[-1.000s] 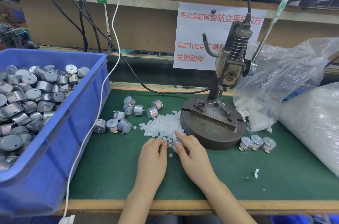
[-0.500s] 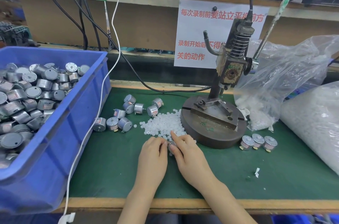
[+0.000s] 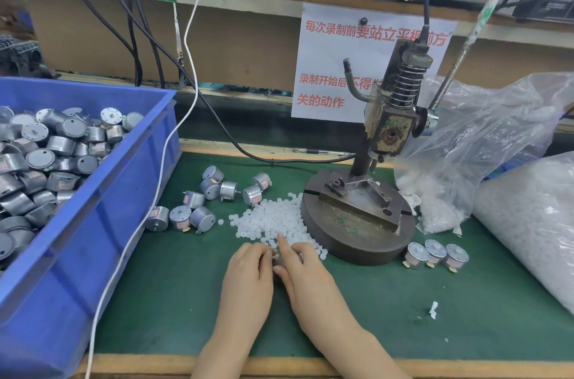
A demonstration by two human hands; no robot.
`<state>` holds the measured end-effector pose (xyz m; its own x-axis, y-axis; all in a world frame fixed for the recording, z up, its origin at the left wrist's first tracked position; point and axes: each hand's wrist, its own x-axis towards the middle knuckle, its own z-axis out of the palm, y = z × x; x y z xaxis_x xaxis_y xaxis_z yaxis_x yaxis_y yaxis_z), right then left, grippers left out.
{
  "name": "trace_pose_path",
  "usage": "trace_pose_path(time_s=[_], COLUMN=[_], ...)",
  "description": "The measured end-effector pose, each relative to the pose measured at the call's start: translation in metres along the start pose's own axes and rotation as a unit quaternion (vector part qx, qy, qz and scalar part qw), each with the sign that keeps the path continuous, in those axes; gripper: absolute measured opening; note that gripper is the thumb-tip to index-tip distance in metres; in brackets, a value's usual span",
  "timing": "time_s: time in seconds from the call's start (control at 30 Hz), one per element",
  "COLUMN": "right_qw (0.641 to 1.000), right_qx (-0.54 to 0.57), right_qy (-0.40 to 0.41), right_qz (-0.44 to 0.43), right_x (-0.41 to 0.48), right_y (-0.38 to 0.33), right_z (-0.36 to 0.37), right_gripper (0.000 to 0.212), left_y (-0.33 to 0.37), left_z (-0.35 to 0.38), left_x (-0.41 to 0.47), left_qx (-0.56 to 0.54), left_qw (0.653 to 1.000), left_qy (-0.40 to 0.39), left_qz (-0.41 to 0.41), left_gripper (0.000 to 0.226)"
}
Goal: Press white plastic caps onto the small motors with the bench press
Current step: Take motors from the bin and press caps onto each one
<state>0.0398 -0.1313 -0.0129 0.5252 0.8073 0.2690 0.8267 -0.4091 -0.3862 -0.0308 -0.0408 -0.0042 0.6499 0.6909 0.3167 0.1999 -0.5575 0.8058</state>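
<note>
White caps (image 3: 273,220) lie heaped on the green mat (image 3: 466,301), against the left rim of the round base of the bench press (image 3: 389,130). At the heap's near edge, from my remote seat, I see the two hands meeting. The left hand (image 3: 248,279) curls its fingers over a small grey piece (image 3: 280,259), so hidden by fingertips that I cannot name it. The right hand (image 3: 310,282) touches the left, its forefinger straight and laid on the caps; whether it pinches anything I cannot tell. Loose motors (image 3: 214,189) are scattered just left of the heap, and three motors (image 3: 435,253) stand in a row at the right of the press base. Farther left a blue bin (image 3: 93,223) holds many more motors, with a white cable (image 3: 161,167) trailing down along its wall and over the bench's front edge. Clear bags (image 3: 481,145) of white parts crowd the right side, just beside the press base. A printed notice (image 3: 329,68) hangs behind.
</note>
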Motion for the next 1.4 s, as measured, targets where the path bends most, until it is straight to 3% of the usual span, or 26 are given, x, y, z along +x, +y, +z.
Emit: trace_pose_path(time_s=[0.1,0.2,0.27,0.43,0.53,0.63,0.83,0.97,1.17,1.4], right_qw=[1.000,0.994,0.989,0.995,0.999,1.000,0.974,0.955,0.949,0.892], right_qx=[-0.021,-0.073,-0.107,-0.094,-0.029,0.011,0.147,0.210,0.215,0.360], right_qy=[0.010,0.075,0.102,0.024,-0.014,0.005,0.169,0.209,0.219,0.225], right_qz=[0.011,-0.018,-0.027,-0.026,-0.016,-0.007,-0.019,0.016,0.069,0.156], right_x=[-0.001,-0.002,-0.002,-0.002,-0.003,-0.002,-0.005,-0.008,-0.006,-0.008], right_y=[-0.006,-0.011,-0.014,-0.012,-0.008,-0.004,-0.006,-0.009,0.001,0.008], right_z=[-0.001,-0.004,-0.005,-0.006,-0.001,-0.002,-0.013,-0.015,-0.016,-0.023], right_gripper=[0.053,0.048,0.056,0.063,0.053,0.051,0.036,0.043,0.045,0.044], left_y=[0.000,-0.001,-0.001,0.001,0.000,0.001,0.002,0.004,-0.001,0.001], left_z=[0.000,-0.002,-0.002,-0.002,-0.003,-0.003,-0.004,-0.004,-0.003,-0.003], left_x=[-0.001,-0.001,-0.001,-0.001,-0.001,-0.001,-0.003,-0.003,-0.003,-0.005], left_qx=[0.002,0.002,0.001,0.001,-0.004,-0.015,-0.016,-0.051,-0.020,-0.034], left_qw=[1.000,1.000,1.000,1.000,1.000,1.000,0.999,0.998,0.999,0.999], left_qy=[-0.005,-0.012,-0.012,-0.017,-0.020,-0.024,-0.049,-0.037,-0.034,-0.028], left_qz=[0.000,0.001,0.002,-0.002,-0.004,-0.011,0.000,-0.019,-0.010,-0.029], left_gripper=[0.019,0.019,0.020,0.022,0.022,0.024,0.023,0.026,0.021,0.022])
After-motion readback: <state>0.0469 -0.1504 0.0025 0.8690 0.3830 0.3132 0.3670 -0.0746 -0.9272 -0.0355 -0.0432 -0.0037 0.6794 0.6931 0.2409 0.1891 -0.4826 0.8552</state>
